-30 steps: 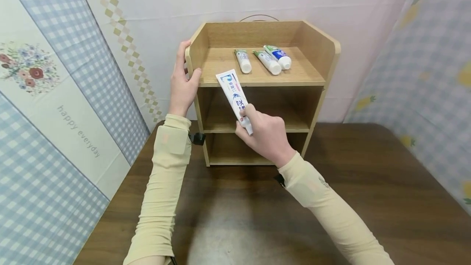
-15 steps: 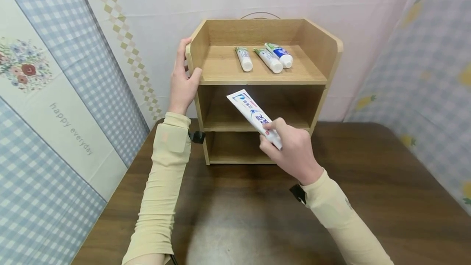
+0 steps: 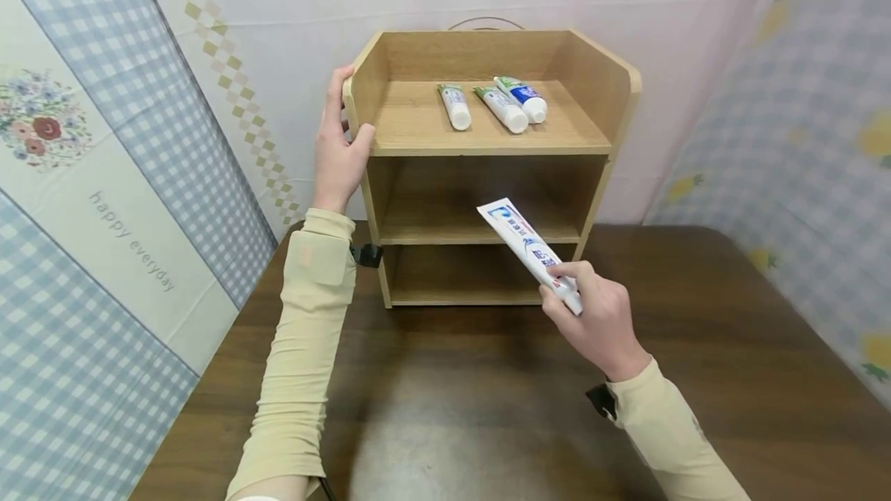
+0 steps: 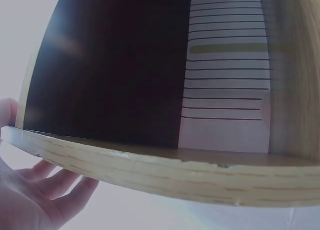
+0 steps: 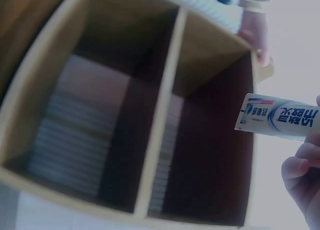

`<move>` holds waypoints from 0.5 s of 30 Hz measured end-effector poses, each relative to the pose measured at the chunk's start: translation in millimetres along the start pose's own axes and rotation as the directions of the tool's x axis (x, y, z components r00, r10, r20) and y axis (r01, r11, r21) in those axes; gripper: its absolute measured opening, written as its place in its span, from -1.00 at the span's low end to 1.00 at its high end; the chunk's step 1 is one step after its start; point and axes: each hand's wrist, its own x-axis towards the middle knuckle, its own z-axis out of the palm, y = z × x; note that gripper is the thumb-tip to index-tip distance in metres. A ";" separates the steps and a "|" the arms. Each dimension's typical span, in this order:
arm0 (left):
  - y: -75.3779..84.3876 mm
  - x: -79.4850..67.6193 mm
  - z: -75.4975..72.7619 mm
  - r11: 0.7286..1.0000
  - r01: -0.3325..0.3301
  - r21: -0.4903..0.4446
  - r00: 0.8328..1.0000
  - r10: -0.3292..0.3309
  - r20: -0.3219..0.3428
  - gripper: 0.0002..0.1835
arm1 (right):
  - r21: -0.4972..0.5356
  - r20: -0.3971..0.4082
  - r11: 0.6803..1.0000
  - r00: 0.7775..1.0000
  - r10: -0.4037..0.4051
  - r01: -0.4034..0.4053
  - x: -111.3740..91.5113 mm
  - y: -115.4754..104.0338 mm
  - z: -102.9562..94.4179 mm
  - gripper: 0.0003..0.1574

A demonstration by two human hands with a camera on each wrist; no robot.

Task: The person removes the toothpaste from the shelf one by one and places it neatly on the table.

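Observation:
A wooden shelf unit (image 3: 487, 151) stands on the table. My left hand (image 3: 339, 149) grips the front edge of its left side panel near the top; in the left wrist view the fingers (image 4: 75, 197) wrap round the panel's edge. My right hand (image 3: 595, 319) pinches a white toothpaste tube (image 3: 525, 246) with blue print by its cap end. The tube's flat end points up and left, in front of the middle and lower compartments. In the right wrist view the toothpaste tube (image 5: 277, 115) appears at the right, beside the shelf.
Three more tubes lie on the top shelf: a small white tube (image 3: 455, 107) to the left, a white tube (image 3: 503, 110) in the middle and a blue-and-white tube (image 3: 522, 100) at the right. A dark wooden table (image 3: 445, 393) bears the unit. Patterned cloth (image 3: 104, 138) hangs around.
My right hand has moved right and down with the toothpaste tube, away from the front of the top shelf. My left hand keeps its grip on the side panel.

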 end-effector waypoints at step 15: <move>4.0 -2.4 0.1 1.000 0.010 0.000 1.000 -0.010 -0.003 -0.27 | -0.059 0.160 0.992 0.982 -0.098 0.109 -61.0 39.0 -23.2 -0.53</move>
